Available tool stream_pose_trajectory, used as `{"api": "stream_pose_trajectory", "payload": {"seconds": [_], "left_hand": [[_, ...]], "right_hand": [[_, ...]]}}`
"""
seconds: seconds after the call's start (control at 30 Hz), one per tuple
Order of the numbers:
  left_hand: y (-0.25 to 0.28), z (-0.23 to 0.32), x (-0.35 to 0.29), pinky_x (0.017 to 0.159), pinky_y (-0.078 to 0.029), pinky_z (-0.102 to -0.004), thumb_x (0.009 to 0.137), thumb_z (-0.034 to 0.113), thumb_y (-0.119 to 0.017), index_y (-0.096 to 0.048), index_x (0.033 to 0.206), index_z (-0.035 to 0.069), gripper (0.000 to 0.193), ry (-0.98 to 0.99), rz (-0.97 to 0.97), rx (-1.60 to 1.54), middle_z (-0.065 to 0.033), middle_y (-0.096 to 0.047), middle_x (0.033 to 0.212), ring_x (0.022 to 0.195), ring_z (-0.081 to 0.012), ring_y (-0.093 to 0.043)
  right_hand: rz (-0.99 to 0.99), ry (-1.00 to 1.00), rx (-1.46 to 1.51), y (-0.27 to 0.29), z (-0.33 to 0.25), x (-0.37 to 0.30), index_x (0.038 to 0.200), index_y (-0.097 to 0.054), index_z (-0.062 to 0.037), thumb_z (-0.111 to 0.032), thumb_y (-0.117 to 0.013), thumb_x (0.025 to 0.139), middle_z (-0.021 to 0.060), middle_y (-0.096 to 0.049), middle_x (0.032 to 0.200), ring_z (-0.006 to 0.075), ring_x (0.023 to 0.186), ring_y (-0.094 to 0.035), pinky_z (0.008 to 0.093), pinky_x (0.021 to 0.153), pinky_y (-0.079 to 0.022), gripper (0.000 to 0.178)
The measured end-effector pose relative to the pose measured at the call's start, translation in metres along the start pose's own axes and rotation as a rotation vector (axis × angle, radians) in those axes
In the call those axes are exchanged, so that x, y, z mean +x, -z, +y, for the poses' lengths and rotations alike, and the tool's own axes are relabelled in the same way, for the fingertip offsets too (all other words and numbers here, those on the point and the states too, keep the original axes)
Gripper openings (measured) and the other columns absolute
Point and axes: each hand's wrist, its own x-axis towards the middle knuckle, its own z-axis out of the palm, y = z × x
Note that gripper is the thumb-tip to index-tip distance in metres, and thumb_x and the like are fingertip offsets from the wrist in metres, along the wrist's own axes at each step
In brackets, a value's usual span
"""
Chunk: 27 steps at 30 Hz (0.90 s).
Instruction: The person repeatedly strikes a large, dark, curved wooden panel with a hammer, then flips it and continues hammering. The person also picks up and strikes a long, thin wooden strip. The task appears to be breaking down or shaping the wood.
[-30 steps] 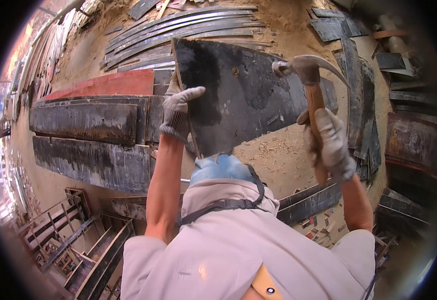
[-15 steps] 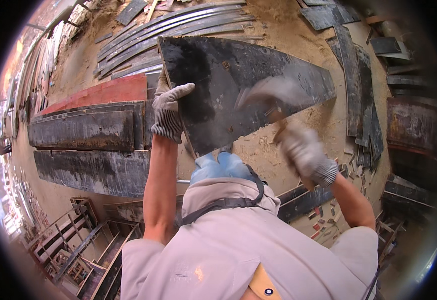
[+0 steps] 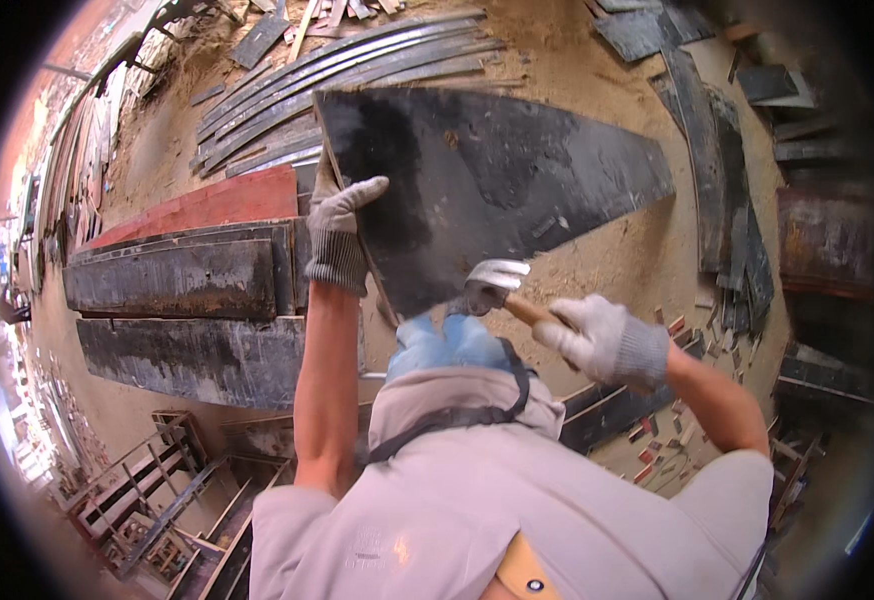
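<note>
Gloved in grey, my left hand grips the left edge of a large black board, its thumb lying over the face. The board is tilted up in front of my legs and narrows toward the right; its dark face is scuffed and stained. My right hand, also gloved, is closed round the wooden handle of a claw hammer. The metal head is at the board's lower edge, just before my knees; I cannot tell whether it touches the board.
Stacked dark boards and a red panel lie to the left. Long strips are piled beyond the board. More dark planks lie to the right, and small wood offcuts litter the ground near my right arm.
The hammer, blurred over the board's face before, has come down and toward me to its lower edge. My left hand keeps its hold on the board, which has barely shifted.
</note>
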Motion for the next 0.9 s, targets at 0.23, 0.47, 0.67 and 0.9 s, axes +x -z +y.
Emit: {"api": "stream_pose_trajectory", "payload": {"seconds": [0.23, 0.47, 0.67, 0.9], "left_hand": [[0.008, -0.007, -0.003, 0.083, -0.066, -0.0364, 0.078, -0.011, -0.081, -0.048, 0.154, 0.005, 0.085, 0.301, 0.095, 0.028, -0.0142, -0.074, 0.122, 0.095, -0.024, -0.077], [-0.01, 0.003, -0.013, 0.075, -0.067, -0.0386, 0.079, -0.011, -0.079, -0.05, 0.151, 0.001, 0.079, 0.203, 0.023, -0.157, -0.0174, -0.075, 0.116, 0.09, -0.0282, -0.077], [-0.019, -0.004, -0.038, 0.07, -0.068, -0.0405, 0.086, -0.004, -0.076, -0.071, 0.114, -0.01, 0.03, 0.178, 0.067, -0.218, -0.0172, -0.078, 0.089, 0.075, -0.0282, -0.078], [-0.024, 0.001, -0.039, 0.074, -0.068, -0.0372, 0.083, -0.01, -0.072, -0.055, 0.145, 0.003, 0.066, 0.387, 0.121, -0.164, -0.0153, -0.076, 0.107, 0.087, -0.027, -0.077]], "right_hand": [[0.373, 0.147, 0.694, 0.026, -0.032, -0.022, 0.11, -0.064, -0.0005, -0.043, -0.054, 0.11, 0.0, -0.06, 0.068, 0.0081, 0.054, -0.057, 0.0297, 0.051, -0.051, 0.043], [0.235, 0.061, 0.212, 0.034, -0.017, 0.004, 0.106, -0.065, -0.0043, -0.037, -0.054, 0.109, 0.0019, -0.058, 0.065, 0.0114, 0.05, -0.056, 0.0301, 0.045, -0.048, 0.035], [0.338, 0.192, 0.334, -0.013, -0.008, -0.009, 0.107, -0.065, -0.0026, -0.044, -0.058, 0.107, 0.0023, -0.062, 0.066, 0.0112, 0.05, -0.059, 0.0292, 0.046, -0.048, 0.042], [0.599, 0.278, 1.019, -0.037, 0.015, -0.031, 0.122, -0.064, -0.0015, -0.035, -0.053, 0.111, 0.0006, -0.06, 0.064, 0.0078, 0.046, -0.056, 0.0244, 0.042, -0.046, 0.037]]}}
